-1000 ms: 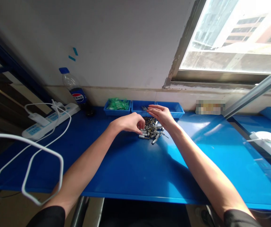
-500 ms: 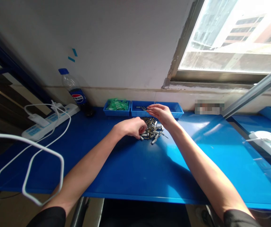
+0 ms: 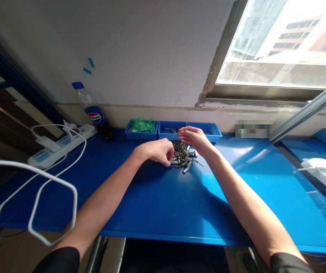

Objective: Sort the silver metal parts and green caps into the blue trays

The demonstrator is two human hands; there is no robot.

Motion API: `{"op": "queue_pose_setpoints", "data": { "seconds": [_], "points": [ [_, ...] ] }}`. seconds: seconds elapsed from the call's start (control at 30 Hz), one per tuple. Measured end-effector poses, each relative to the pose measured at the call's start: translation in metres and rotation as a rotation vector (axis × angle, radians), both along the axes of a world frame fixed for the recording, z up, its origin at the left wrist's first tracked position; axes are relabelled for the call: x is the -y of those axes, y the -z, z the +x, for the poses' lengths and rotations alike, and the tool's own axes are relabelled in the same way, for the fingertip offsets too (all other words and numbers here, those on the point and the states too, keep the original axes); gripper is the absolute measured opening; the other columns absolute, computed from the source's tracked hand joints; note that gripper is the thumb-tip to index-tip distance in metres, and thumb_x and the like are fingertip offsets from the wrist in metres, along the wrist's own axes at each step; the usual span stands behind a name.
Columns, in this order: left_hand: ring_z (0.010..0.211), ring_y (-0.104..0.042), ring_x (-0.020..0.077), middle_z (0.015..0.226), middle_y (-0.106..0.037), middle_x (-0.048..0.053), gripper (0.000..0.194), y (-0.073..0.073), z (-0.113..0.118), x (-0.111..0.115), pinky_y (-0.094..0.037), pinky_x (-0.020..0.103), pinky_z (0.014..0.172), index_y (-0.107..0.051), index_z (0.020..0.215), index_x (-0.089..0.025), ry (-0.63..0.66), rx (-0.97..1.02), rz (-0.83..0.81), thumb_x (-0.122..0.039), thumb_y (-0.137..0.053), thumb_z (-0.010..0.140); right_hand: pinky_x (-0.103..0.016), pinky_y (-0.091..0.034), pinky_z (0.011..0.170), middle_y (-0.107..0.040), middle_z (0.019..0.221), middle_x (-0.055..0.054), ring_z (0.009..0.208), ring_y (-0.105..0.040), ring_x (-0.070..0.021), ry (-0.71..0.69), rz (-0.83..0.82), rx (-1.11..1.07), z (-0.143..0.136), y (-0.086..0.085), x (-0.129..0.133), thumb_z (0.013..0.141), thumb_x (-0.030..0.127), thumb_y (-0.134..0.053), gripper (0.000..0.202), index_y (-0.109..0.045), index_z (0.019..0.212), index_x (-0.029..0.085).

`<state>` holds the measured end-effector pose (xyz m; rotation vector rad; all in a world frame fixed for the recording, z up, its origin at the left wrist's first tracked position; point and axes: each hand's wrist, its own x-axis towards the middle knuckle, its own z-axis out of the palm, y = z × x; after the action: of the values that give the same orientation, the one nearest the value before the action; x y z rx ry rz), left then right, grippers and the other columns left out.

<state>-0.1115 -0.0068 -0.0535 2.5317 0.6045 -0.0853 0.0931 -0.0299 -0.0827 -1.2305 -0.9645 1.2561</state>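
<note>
A pile of small metal parts [image 3: 183, 159], slim dark and brassy pins mixed with silvery blocks, lies on the blue table. My left hand [image 3: 160, 151] is at the pile's left edge, its fingers curled closed; anything between the fingertips is hidden. Over the back of the pile, my right hand [image 3: 194, 139] reaches in from the right with fingers stretched out and somewhat apart. Its fingertips are in front of the middle blue tray [image 3: 164, 135], where a few small dark and grey pieces lie. I cannot make out anything held in them.
Beside the middle tray, a left blue tray [image 3: 140, 135] holds green packets [image 3: 142, 125]; a right blue tray [image 3: 215, 132] adjoins. A cola bottle [image 3: 94, 113] stands by the wall. White power strips [image 3: 42, 157] and a looping cable [image 3: 74, 189] occupy the left; another strip [image 3: 322, 174] lies right.
My left hand has lifted slightly and shifted a little left at the pile's edge, its fingers still curled. My right hand stays nearly in place, and the view has moved slightly.
</note>
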Motion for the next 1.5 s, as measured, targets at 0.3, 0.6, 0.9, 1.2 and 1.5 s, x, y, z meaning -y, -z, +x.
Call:
{"op": "queue_pose_setpoints", "data": {
  "seconds": [0.3,0.6,0.9,1.2,1.5],
  "points": [
    [0.066,-0.069,0.0149,0.071,-0.075,0.003,0.005,-0.003,-0.005,-0.013,-0.049,0.021,0.059,-0.074,0.076,-0.016,-0.293,0.415,0.12,-0.017,-0.07,0.073,-0.018,-0.055,0.06,-0.075,0.079,-0.005,0.067,-0.069,-0.0119,-0.155,-0.005,0.103,0.003,0.005,0.0,0.084,0.032,-0.082,0.021,-0.074,0.097,0.017],
    [0.067,-0.071,0.0157,0.07,-0.075,0.003,0.006,0.006,-0.001,-0.018,-0.053,0.021,0.061,-0.074,0.078,-0.015,-0.336,0.519,0.179,-0.018,-0.071,0.074,-0.02,-0.056,0.07,-0.077,0.085,-0.007,0.073,-0.07,-0.0125,-0.318,0.047,0.076,0.002,0.002,0.005,0.077,0.043,-0.088,0.034,-0.077,0.094,0.016],
    [0.071,-0.07,0.0165,0.077,-0.077,0.005,0.009,0.001,-0.005,-0.017,-0.051,0.022,0.063,-0.074,0.082,-0.016,-0.338,0.371,0.179,-0.024,-0.072,0.077,-0.022,-0.055,0.063,-0.076,0.077,-0.005,0.065,-0.067,-0.0122,-0.23,0.082,0.119,0.001,0.005,0.003,0.073,0.039,-0.09,0.029,-0.078,0.088,0.017],
    [0.072,-0.07,0.0169,0.083,-0.079,0.005,0.016,0.014,-0.012,-0.022,-0.048,0.022,0.063,-0.082,0.089,-0.02,-0.275,-0.005,0.088,-0.025,-0.074,0.076,-0.023,-0.06,0.069,-0.08,0.103,-0.008,0.081,-0.075,-0.0156,0.058,0.086,0.047,0.005,0.008,-0.003,0.079,0.029,-0.084,0.031,-0.075,0.107,0.02],
    [0.071,-0.07,0.0177,0.083,-0.077,0.005,0.016,0.014,-0.011,-0.022,-0.045,0.022,0.06,-0.081,0.088,-0.022,-0.323,-0.084,0.154,-0.021,-0.075,0.074,-0.021,-0.059,0.066,-0.08,0.103,-0.009,0.08,-0.076,-0.0149,0.004,0.042,0.075,0.002,0.008,-0.002,0.083,0.026,-0.077,0.016,-0.076,0.098,0.019]
  ]
}}
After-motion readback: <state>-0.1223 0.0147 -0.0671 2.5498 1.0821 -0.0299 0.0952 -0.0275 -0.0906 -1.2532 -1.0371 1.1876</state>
